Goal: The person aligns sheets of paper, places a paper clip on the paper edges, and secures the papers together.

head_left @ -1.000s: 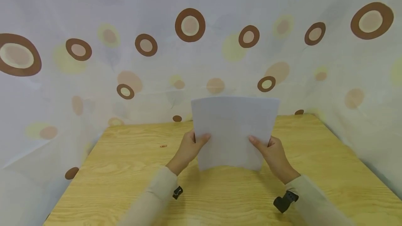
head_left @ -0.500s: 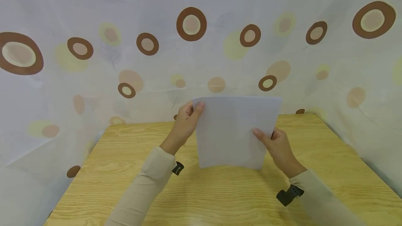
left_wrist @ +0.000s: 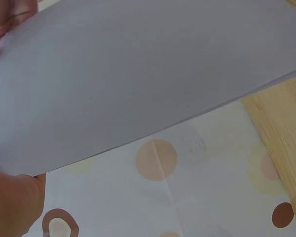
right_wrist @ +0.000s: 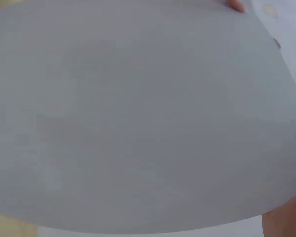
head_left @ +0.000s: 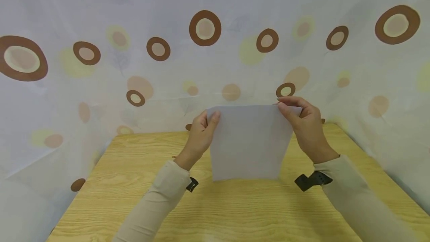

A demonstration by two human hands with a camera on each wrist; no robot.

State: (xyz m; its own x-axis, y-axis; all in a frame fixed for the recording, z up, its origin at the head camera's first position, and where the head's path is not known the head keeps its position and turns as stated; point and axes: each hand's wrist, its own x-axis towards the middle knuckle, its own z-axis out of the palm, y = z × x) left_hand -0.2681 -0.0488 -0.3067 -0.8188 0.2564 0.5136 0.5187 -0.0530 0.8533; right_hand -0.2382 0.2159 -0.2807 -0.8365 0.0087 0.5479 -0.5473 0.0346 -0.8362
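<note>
One left hand point(head_left: 201, 133) and one right hand point(head_left: 310, 126) share a white paper point(head_left: 248, 145), which faces me roughly upright in the head view. Taking the paper as a clock, the left hand grips it at ten, thumb on the near face; the right pinches the top edge towards one, the corner poking out beside its thumb. The sheet blocks part of the wooden table point(head_left: 141, 189) and the foot of the circle-patterned cloth point(head_left: 235, 66) behind. Whether its lower edge touches the wood, I can't tell. Around nine o'clock a reddish sliver point(head_left: 174, 156) lies by the left wrist, mostly covered and too small to make out. Pale sleeves point(head_left: 352, 193) run off at eight and four, a black band point(head_left: 314, 180) at each wrist.

From the left wrist, paper fills the upper part; its edge shows a doubled line towards four o'clock. The left hand sits at eight, the right hand's fingers at eleven. Cloth shows at six, wood at three.

From the right wrist, the paper hides nearly everything. One fingertip presses over its edge at one o'clock, a bit of hand shows at four, cloth at two, wood at eight.
</note>
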